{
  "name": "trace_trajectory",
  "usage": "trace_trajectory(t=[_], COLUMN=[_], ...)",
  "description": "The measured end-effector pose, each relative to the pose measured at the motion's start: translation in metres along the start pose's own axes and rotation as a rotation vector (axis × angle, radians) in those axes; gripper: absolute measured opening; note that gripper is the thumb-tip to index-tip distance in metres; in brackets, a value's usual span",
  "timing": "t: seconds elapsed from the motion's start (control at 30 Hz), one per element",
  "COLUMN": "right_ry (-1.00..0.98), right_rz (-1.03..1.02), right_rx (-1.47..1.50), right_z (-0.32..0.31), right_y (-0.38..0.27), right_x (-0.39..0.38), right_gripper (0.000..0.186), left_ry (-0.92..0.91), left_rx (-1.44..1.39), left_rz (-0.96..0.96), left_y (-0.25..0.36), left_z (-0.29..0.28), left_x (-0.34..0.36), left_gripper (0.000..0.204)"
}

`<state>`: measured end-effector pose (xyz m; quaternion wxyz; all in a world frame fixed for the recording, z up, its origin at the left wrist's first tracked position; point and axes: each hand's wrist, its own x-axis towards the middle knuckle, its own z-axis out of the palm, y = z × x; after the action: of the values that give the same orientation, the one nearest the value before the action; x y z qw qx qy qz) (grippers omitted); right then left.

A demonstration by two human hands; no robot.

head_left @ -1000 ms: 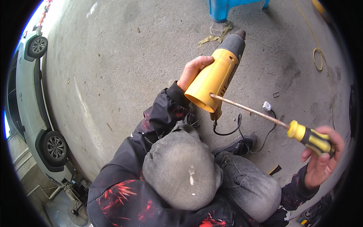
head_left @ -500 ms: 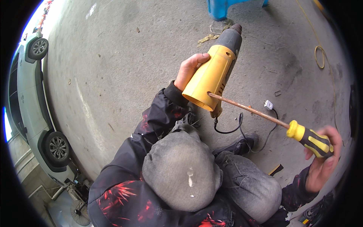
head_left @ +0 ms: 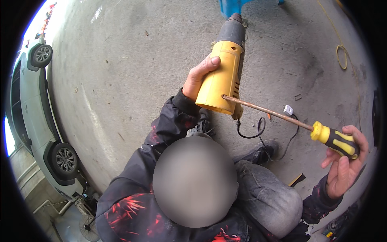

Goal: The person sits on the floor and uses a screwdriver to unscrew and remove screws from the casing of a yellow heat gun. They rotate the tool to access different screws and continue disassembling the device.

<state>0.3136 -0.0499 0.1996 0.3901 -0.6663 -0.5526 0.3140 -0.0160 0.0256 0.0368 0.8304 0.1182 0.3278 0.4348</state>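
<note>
A yellow heat gun (head_left: pixel 219 82) with a dark grey front and narrow nozzle is gripped from its left side by my left hand (head_left: pixel 200 76), thumb on top. Its open rear end faces me. The tip of a long screwdriver (head_left: pixel 268 112) with a rusty shaft sits in a hole in the housing near that end. My right hand (head_left: pixel 347 163) has its fingers and thumb about the end of the yellow and black screwdriver handle (head_left: pixel 334 139), some fingers bent loosely. A black cord (head_left: pixel 250 137) runs from the heat gun toward a white plug (head_left: pixel 288 109).
Concrete floor (head_left: pixel 133 76) spreads around my bent legs and dark shoes (head_left: pixel 258 154). A blue plastic stool (head_left: pixel 230 7) stands ahead. A yellow hose (head_left: pixel 342 56) lies at the far right. A pale car (head_left: pixel 36 117) is parked at left.
The heat gun has shifted slightly left and turned more upright, its nozzle swinging left. My right hand has changed its hold on the screwdriver handle, and the handle has rotated.
</note>
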Motion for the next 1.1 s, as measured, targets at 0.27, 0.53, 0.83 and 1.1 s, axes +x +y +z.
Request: trace_trajectory(t=[0.27, 0.53, 0.83, 1.1], right_ry=[-0.098, -0.228, -0.280, -0.213], right_rz=[-0.057, -0.096, 0.171, 0.101], right_rx=[-0.024, -0.166, -0.036, -0.067], right_z=[-0.028, -0.055, -0.042, -0.033], right_y=[0.000, 0.004, 0.007, 0.014], right_x=[0.004, 0.003, 0.006, 0.001], right_gripper=[0.072, 0.048, 0.062, 0.053], left_ry=[-0.031, 0.008, 0.044, 0.042], left_rx=[0.234, 0.402, 0.379, 0.406], left_rz=[0.072, 0.244, 0.317, 0.359], left_y=[0.000, 0.000, -0.001, -0.002], left_z=[0.004, 0.013, 0.010, 0.011], left_x=[-0.002, -0.006, -0.003, -0.004], left_gripper=[0.073, 0.067, 0.070, 0.072])
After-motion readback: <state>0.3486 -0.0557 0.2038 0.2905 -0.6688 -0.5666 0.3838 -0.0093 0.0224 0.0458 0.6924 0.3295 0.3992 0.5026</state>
